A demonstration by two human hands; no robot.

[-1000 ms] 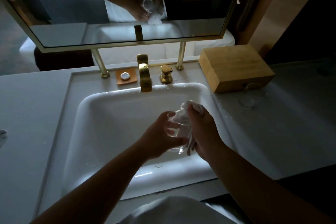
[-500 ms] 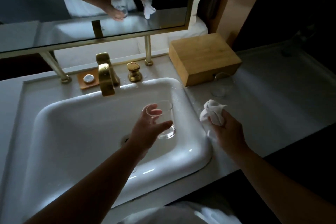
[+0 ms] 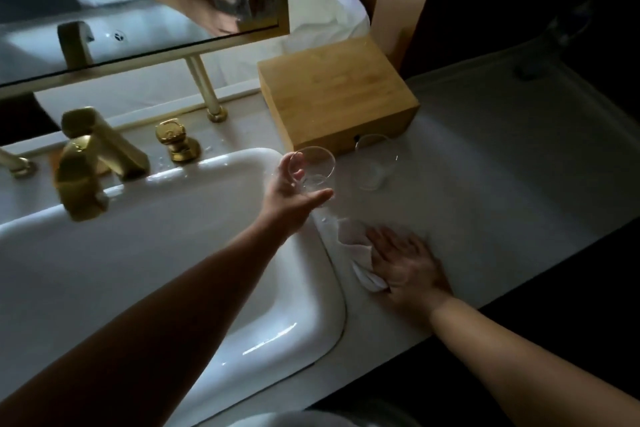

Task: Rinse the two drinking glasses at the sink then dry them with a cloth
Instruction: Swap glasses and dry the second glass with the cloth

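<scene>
Since a moment ago the left hand (image 3: 294,194) has carried its pinched glass (image 3: 313,172) right of the sink (image 3: 322,315) toward the second glass (image 3: 374,163) on the bench (image 3: 502,166), while the right hand (image 3: 405,260) presses the cloth (image 3: 356,250) flat, suggesting drying is done.

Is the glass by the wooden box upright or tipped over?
Upright. The second glass stands on the counter before the wooden box, its open rim facing up and base down, untouched by either hand.
</scene>
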